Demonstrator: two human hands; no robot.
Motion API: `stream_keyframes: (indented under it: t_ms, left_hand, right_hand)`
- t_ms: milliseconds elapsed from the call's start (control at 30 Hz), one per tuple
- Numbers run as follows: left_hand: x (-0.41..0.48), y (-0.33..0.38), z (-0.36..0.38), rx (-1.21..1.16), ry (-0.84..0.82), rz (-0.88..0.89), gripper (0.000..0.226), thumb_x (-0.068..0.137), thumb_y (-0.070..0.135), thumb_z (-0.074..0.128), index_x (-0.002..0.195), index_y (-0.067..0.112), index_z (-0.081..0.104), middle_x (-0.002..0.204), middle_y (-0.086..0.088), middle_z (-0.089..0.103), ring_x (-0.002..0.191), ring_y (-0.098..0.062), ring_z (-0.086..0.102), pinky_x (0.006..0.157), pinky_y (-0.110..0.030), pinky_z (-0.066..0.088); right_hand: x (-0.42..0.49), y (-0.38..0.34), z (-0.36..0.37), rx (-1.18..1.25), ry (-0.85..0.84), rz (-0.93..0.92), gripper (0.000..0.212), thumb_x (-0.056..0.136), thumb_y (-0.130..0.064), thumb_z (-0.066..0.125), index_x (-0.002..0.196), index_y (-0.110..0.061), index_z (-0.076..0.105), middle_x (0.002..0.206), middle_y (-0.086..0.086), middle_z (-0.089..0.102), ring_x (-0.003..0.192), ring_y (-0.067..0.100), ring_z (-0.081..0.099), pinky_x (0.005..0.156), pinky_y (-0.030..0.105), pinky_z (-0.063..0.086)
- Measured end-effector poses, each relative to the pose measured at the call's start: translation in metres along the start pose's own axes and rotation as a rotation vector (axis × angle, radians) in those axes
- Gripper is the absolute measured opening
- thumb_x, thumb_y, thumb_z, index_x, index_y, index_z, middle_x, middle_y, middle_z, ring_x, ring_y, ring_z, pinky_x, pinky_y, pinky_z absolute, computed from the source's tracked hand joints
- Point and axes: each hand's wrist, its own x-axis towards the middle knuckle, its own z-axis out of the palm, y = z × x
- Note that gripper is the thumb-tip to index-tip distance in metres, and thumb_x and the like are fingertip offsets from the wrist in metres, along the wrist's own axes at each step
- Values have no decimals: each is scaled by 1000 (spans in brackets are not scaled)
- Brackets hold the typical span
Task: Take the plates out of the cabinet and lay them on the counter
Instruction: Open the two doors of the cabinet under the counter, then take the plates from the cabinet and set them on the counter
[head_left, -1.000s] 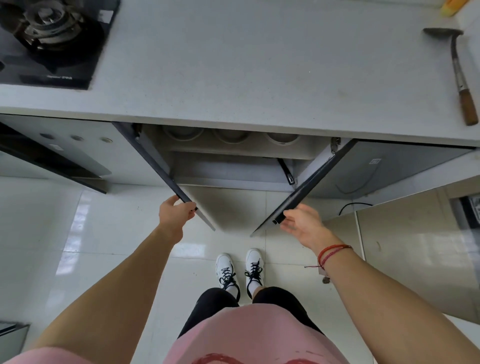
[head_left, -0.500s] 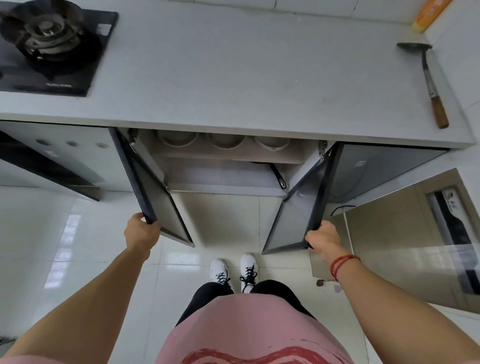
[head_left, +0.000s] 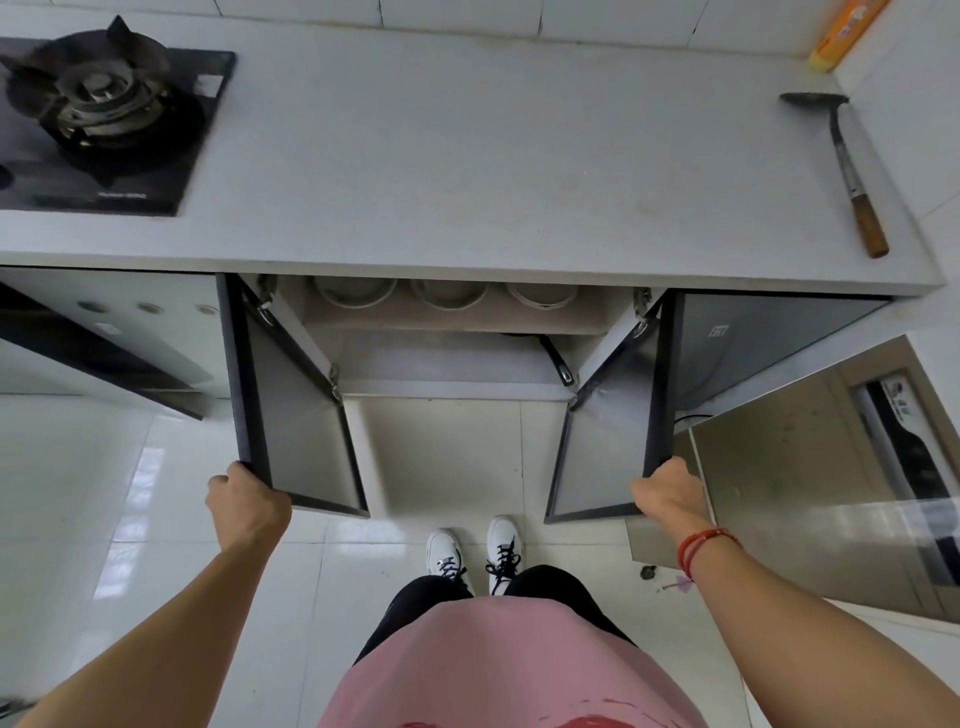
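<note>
The cabinet under the grey counter (head_left: 493, 171) stands wide open. My left hand (head_left: 248, 508) grips the lower corner of the left cabinet door (head_left: 296, 415). My right hand (head_left: 670, 493) grips the lower corner of the right cabinet door (head_left: 613, 421). On the upper shelf inside, the front rims of three white plates or bowls show: one at the left (head_left: 356, 293), one in the middle (head_left: 449, 296), one at the right (head_left: 543, 296). The counter's edge hides most of each dish.
A gas stove (head_left: 104, 119) sits on the counter's left end. A spatula with a wooden handle (head_left: 852, 171) lies at the right end, and a yellow bottle (head_left: 841, 36) leans in the far right corner. A dark pan handle (head_left: 558, 358) pokes out of the lower shelf. A steel appliance (head_left: 831, 488) stands to my right.
Both cabinet doors have swung from partly open to fully open, my hands moving apart and outward with them. My view has pulled back from the counter.
</note>
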Motion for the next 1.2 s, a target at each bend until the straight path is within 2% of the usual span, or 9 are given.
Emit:
stream_keyframes:
  t_ms: [100,200,400,600,800,1000,1200]
  left_hand:
    - [-5,5,3,66,29,117,46,79,-5,58,124,-4,48,126,-25,46,114,-44,42,96,-54,47]
    - [-9,15,7,108,-2,245,53,78,-3,58,129,-3,44,137,-24,42,123,-42,37,99,-51,42]
    - [-13,40,16,131,-89,380,63,86,13,62,142,1,36,150,-21,33,139,-39,27,110,-50,36]
    - [-18,71,18,103,-94,546,66,89,24,65,143,1,35,151,-21,32,141,-39,26,113,-49,33]
    - [-21,102,8,37,-41,656,73,89,37,64,148,7,33,155,-16,29,144,-32,23,115,-44,32]
    - [-21,131,-19,3,86,776,78,86,53,57,147,11,33,154,-14,31,142,-32,27,111,-45,37]
    - [-19,141,-34,13,128,746,84,83,64,41,148,11,32,155,-14,29,144,-32,24,113,-46,36]
  right_hand:
    - [-7,-3,-1,-109,66,-82,65,84,-21,68,137,-7,33,134,26,40,119,42,43,89,45,46]
    - [-12,-7,0,-304,194,-315,77,85,-31,67,148,-8,28,143,22,35,128,37,38,103,46,41]
    - [-20,-31,3,-344,171,-480,77,90,-31,63,152,-11,23,151,16,31,135,33,35,106,40,40]
    - [-23,-60,3,-318,157,-588,77,91,-39,58,155,-19,19,154,19,30,138,34,34,108,44,40]
    - [-27,-97,-6,-260,158,-704,74,91,-46,54,154,-24,22,155,17,30,139,34,34,108,48,40]
    - [-35,-147,-21,-204,167,-836,74,91,-57,49,154,-27,23,152,13,34,135,32,37,107,47,41]
    - [-41,-178,-30,-206,152,-916,77,92,-60,47,156,-28,17,156,12,29,140,32,32,109,49,40]
